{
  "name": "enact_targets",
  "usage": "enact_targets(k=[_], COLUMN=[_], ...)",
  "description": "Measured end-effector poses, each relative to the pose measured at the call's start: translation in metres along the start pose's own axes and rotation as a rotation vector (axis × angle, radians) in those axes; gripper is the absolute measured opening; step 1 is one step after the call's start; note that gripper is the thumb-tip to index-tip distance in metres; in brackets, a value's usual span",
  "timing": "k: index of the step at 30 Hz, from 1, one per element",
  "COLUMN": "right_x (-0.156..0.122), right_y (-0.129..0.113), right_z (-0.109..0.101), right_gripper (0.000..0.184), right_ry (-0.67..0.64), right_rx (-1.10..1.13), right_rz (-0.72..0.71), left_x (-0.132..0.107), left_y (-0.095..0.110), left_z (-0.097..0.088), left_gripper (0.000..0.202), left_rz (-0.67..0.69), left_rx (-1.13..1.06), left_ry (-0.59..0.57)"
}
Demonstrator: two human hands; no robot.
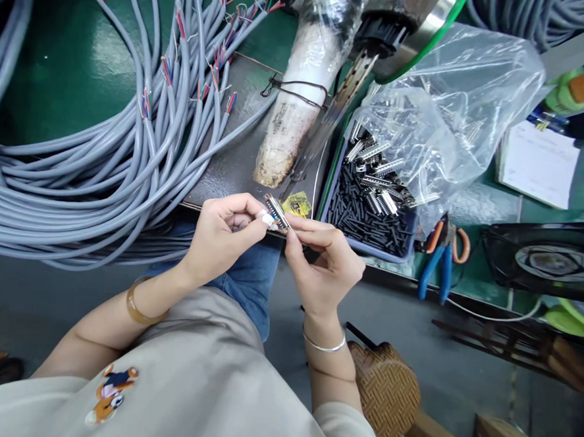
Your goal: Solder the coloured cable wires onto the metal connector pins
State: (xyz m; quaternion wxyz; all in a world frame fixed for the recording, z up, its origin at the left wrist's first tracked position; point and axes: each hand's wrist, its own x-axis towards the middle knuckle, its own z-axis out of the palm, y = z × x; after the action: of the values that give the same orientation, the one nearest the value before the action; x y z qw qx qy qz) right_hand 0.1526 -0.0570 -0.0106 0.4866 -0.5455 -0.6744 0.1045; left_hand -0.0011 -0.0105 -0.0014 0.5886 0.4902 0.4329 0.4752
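Observation:
A metal-shelled D-sub connector (278, 212) is held above the bench's front edge, its row of pins facing me. The fingertips of my right hand (322, 260) pinch its right end. My left hand (229, 234) is closed at the connector's left side, thumb and forefinger together on thin coloured wires (274, 219) at the row of pins. White covering shows at those left fingertips and hides part of the wires. Just beyond the connector, the tip of a soldering iron (299, 169) points down beside a white wrapped tube (291, 113).
Grey cables (142, 150) with stripped coloured ends spread over the left. To the right, a blue bin (364, 249) holds black sleeves (366, 213) and metal connectors (378, 174) under a plastic bag (456, 116). Pliers (438, 260), a fan (546, 260) and a stool (385, 389) are farther right.

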Motion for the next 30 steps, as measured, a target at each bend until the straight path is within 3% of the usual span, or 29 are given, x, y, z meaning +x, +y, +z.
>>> enact_targets(k=[4,8,13,19,23,30], right_x=[-0.001,-0.002,-0.003,-0.006,-0.007,-0.006], right_y=[-0.001,0.001,-0.002,-0.001,0.001,-0.004], right_z=[0.0,0.0,0.004,0.006,0.006,0.007], right_gripper=[0.019,0.017,0.021,0.022,0.021,0.021], right_ry=[0.061,0.035,0.117,0.103,0.096,0.11], right_rx=[-0.139,-0.112,-0.218,-0.263,-0.29,-0.269], right_rz=[-0.135,-0.092,-0.165,-0.238,-0.287,-0.247], left_x=[0.002,0.003,-0.003,-0.006,-0.006,-0.006], left_y=[0.001,0.002,-0.002,-0.011,-0.012,-0.012], left_z=[-0.002,-0.002,0.003,0.006,0.006,0.005], left_gripper=[0.013,0.013,0.013,0.012,0.009,0.009], left_rz=[-0.039,-0.093,-0.049,0.035,0.072,0.219], left_rx=[-0.012,-0.12,-0.1,-0.002,0.034,0.114], left_ry=[-0.046,-0.145,-0.014,0.092,0.109,0.098])
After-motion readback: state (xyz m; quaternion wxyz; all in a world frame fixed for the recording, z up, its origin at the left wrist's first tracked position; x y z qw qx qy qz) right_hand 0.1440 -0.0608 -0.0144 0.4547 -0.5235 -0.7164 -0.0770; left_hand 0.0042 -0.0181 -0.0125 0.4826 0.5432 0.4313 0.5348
